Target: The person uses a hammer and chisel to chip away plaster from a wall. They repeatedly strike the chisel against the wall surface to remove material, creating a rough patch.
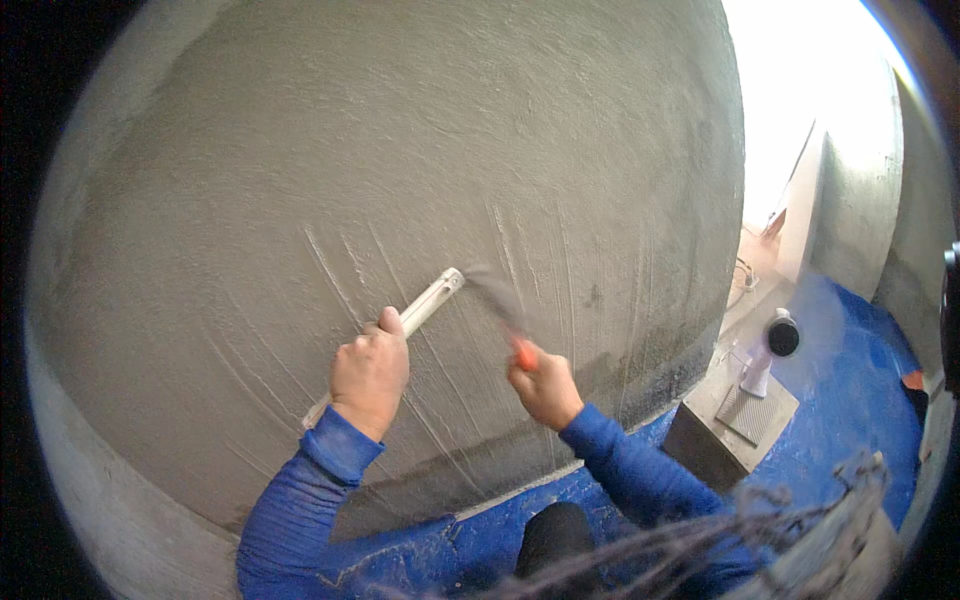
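My left hand [371, 379] grips a long pale bar [435, 300], which looks like a plasterer's straightedge, held slantwise in front of the wall. Its upper end points up to the right; a short stretch of the lower end shows below my fist. My right hand [550, 390] is closed around the orange handle [525, 354] of a trowel-like tool. The tool's grey blade [495, 294] is blurred, and its tip meets or nearly meets the bar's upper end. Behind both hands rises a wall of grey plaster [420, 150], marked by several thin raised lines lower down and a darker damp band at its foot.
Blue sheeting [840, 420] covers the floor. To the right, a small white fan [757, 375] with a black hub stands on a grey box [765, 442]. Blurred greyish strands [675, 536] cross the lower right foreground. A bright opening [780, 90] lies beyond the wall's right edge.
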Demonstrator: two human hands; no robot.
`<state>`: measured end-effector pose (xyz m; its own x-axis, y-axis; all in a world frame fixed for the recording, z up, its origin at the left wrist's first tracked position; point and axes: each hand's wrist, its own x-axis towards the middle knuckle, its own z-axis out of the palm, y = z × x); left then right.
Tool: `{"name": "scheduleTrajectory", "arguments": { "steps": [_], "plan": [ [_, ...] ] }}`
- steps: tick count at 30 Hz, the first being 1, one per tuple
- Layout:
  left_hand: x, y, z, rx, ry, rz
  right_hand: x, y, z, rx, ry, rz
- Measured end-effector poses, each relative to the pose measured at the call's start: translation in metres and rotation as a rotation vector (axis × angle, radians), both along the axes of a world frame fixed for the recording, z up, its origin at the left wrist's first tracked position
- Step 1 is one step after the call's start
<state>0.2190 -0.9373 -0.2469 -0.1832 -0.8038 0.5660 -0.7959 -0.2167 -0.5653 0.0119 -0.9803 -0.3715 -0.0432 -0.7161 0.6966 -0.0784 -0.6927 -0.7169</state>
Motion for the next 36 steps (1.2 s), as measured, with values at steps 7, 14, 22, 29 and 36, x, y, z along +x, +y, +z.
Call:
{"name": "scheduleTrajectory", "arguments": {
  "steps": [7, 14, 22, 29, 36],
  "plan": [
    [0.013, -0.011, -0.003, 0.104, 0.182, 0.014, -0.001, -0.012, -0.023, 0.143, -0.156, 0.038],
    [0.027, -0.021, -0.003, 0.125, 0.156, -0.05, -0.011, -0.014, -0.027, 0.292, 0.126, -0.041],
    [-0.004, -0.028, -0.031, 0.932, 1.594, -0.381, -0.105, 0.065, -0.101, 0.451, 0.088, 0.075],
    [-0.126, -0.03, -0.031, 1.461, 1.771, -0.447, -0.178, 0.109, -0.045, 0.709, -0.063, 0.096],
    [-0.226, 0.014, 0.04, 1.676, 1.504, -0.492, -0.223, 0.163, 0.099, 0.798, -0.489, -0.063]
  ]
}}
